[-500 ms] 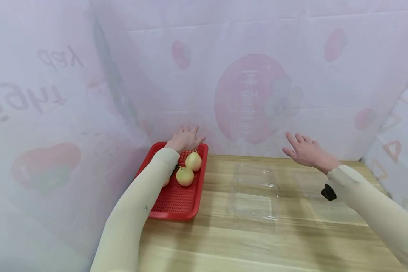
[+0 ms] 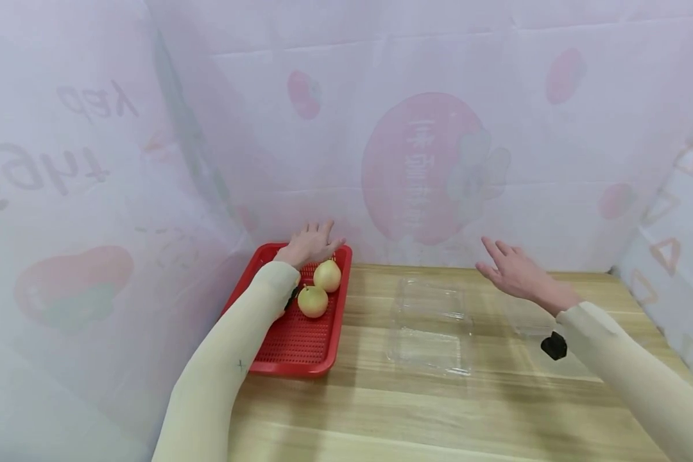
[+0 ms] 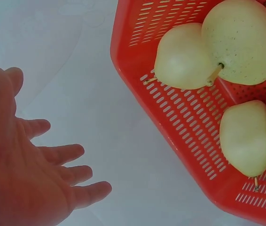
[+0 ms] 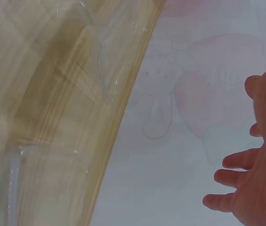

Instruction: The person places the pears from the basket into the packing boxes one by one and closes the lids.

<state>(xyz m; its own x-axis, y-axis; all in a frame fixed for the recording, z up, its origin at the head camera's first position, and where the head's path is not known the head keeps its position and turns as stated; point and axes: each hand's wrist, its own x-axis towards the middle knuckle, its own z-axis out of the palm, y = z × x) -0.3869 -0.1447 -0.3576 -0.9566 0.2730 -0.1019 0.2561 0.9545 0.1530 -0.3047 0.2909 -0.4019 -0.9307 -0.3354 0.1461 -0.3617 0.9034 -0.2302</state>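
Note:
My left hand (image 2: 310, 246) hovers over the far end of a red plastic basket (image 2: 300, 368), fingers spread and straight, holding nothing. Pale yellow pears lie in that basket; one pear (image 2: 327, 276) and another pear (image 2: 312, 301) show right of my sleeve, which hides the rest. The left wrist view shows several, including a speckled pear (image 3: 243, 42) and a pear (image 3: 248, 139) near the basket wall. Over the table's right side, my right hand (image 2: 518, 273) is raised with extended fingers and holds nothing. Between the hands sits an open clear plastic clamshell box (image 2: 430, 346).
Another clear plastic piece (image 2: 534, 324) lies on the wooden table (image 2: 381, 410) below the right forearm. A dark wrist-camera mount (image 2: 554, 346) hangs under the right sleeve. Printed white sheeting (image 2: 300, 147) walls in the back and both sides.
Both hands have sunk slightly and shifted a little in the head view. The whole scene has drifted slightly left; the pears and the clear box keep their places.

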